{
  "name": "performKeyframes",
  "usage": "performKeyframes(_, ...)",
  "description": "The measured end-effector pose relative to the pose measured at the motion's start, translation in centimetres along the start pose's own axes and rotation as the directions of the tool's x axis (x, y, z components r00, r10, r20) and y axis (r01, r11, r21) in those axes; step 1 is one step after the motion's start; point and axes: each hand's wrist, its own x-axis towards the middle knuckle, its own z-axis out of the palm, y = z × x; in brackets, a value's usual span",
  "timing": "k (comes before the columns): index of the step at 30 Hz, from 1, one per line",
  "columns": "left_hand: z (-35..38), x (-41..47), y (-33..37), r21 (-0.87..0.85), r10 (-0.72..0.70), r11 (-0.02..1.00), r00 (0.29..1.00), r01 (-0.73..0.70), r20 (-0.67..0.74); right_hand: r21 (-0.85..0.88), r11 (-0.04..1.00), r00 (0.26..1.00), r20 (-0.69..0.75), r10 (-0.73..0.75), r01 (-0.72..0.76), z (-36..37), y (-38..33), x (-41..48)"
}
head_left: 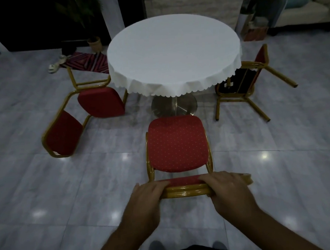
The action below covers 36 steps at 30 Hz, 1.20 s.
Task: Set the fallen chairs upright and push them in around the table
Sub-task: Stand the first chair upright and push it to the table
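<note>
Gripping the gold tubular top rail of the upright chair (177,145), my left hand (145,202) and right hand (228,190) wrap it. Its red dotted seat faces the round white-clothed surface (173,53). Two matching chairs lie toppled on glossy floor tiles: one (83,113) by the surface's left edge, one (250,82) by its right.

Both hands gripping the upright chair (177,145) backrest at six o'clock, left hand (145,204), right hand (228,190), round table (173,53) at twelve, fallen chairs at nine (83,113) and three (244,82)

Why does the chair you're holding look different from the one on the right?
The held chair stands upright with its red seat facing up; the right chair lies tipped over, legs sticking sideways, dark underside showing. Both hands grip the held chair; nobody touches the right one. Both have gold frames and red padding.
</note>
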Motion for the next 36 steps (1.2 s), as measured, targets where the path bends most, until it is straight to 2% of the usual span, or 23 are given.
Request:
performKeyframes(3,0.5,0.9,6.3,-0.006,-0.052,0.999,0.998,0.052,0.039,0.038,0.999,0.998,0.064,-0.012,0.010,-0.6,0.6,-0.7)
performKeyframes(6,2.1,1.5,8.7,-0.007,-0.089,0.996,0.995,0.089,-0.051,0.026,0.999,0.994,0.108,0.029,-0.032,-1.5,1.4,-1.1)
performKeyframes(9,2.8,1.1,7.4,0.000,-0.062,0.998,0.993,0.062,-0.104,0.016,0.999,0.991,0.127,0.041,-0.043,-1.5,0.9,-1.5)
performKeyframes(13,3.7,-0.5,5.8,0.044,0.018,0.999,0.987,-0.012,-0.158,0.013,0.999,0.999,0.017,0.041,-0.042,-0.4,0.0,-3.4)
performKeyframes(16,4.0,-0.7,5.1,0.066,-0.104,0.991,0.973,0.120,-0.208,-0.002,1.000,0.999,-0.046,0.019,-0.019,0.1,0.6,-3.6)
performKeyframes(20,3.9,0.5,4.7,0.052,-0.061,0.996,0.966,0.077,-0.249,-0.004,0.999,0.994,-0.094,0.047,-0.048,0.5,0.9,-2.3)
performKeyframes(29,2.8,3.6,5.3,0.044,-0.018,0.999,0.974,0.028,-0.226,-0.040,0.991,0.984,-0.131,0.122,-0.129,0.8,1.7,-0.4)
performKeyframes(36,0.3,7.5,3.9,0.003,-0.066,0.998,0.983,0.068,-0.169,0.051,0.986,0.982,-0.091,0.163,-0.159,0.3,1.3,4.0)
